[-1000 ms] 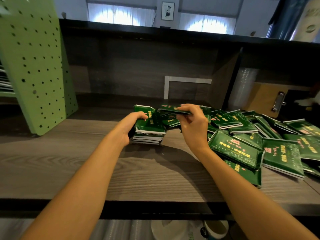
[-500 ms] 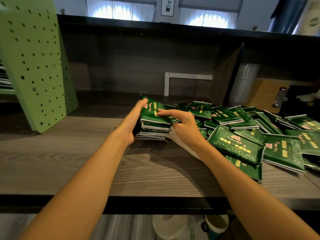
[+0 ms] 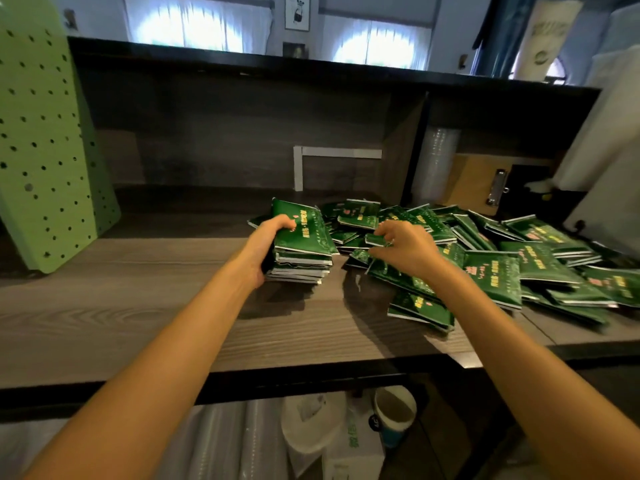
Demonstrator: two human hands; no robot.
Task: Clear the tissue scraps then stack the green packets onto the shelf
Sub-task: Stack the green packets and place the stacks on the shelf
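Note:
A neat stack of green packets [image 3: 304, 247] stands on the wooden shelf [image 3: 145, 306] near its middle. My left hand [image 3: 268, 247] grips the stack's left side, thumb over the top packet. To the right lies a loose heap of green packets [image 3: 519, 258] spreading to the shelf's right end. My right hand [image 3: 403, 247] is over the heap's left edge, fingertips pinched on one small packet [image 3: 375, 240] there. No tissue scraps are visible.
A green perforated metal panel [image 3: 45, 143] stands at the shelf's left. A white L-shaped bracket [image 3: 311, 161] is on the back wall. A divider [image 3: 412, 147] separates a right bay with a clipboard [image 3: 481, 181]. Cups [image 3: 394, 414] and plastic sleeves sit below.
My right hand laid a packet on top of the stack, then moved right to the heap and pinched another packet. My left hand stayed on the stack's side.

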